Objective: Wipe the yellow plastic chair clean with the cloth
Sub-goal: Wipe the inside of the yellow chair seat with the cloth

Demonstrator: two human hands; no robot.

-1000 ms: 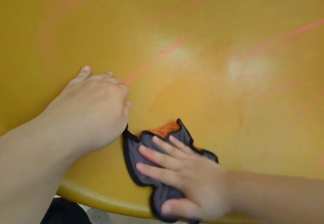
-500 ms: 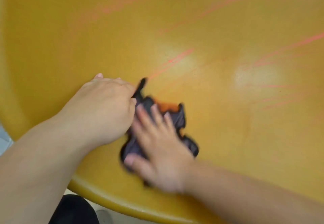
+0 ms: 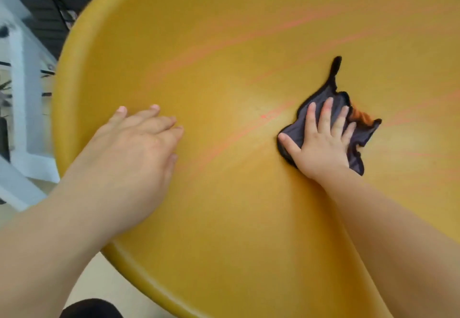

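Observation:
The yellow plastic chair [image 3: 236, 43] fills most of the view, its curved seat streaked with faint pink lines. A small dark grey cloth [image 3: 363, 133] with an orange patch and black edging lies on the seat at centre right. My right hand [image 3: 323, 140] presses flat on the cloth with fingers spread, covering its middle. My left hand [image 3: 134, 153] rests palm down on the bare seat near the left rim, holding nothing, well apart from the cloth.
The chair's rounded rim [image 3: 149, 277] curves along the left and bottom. Beyond it at upper left stand white furniture [image 3: 22, 93] and dark shapes [image 3: 49, 1]. Pale floor [image 3: 99, 280] shows at the bottom left, with a dark object [image 3: 89, 309] at the edge.
My right hand has slid the cloth away from my left hand, to the right and farther across the seat. The view has pulled back, showing the chair's left rim.

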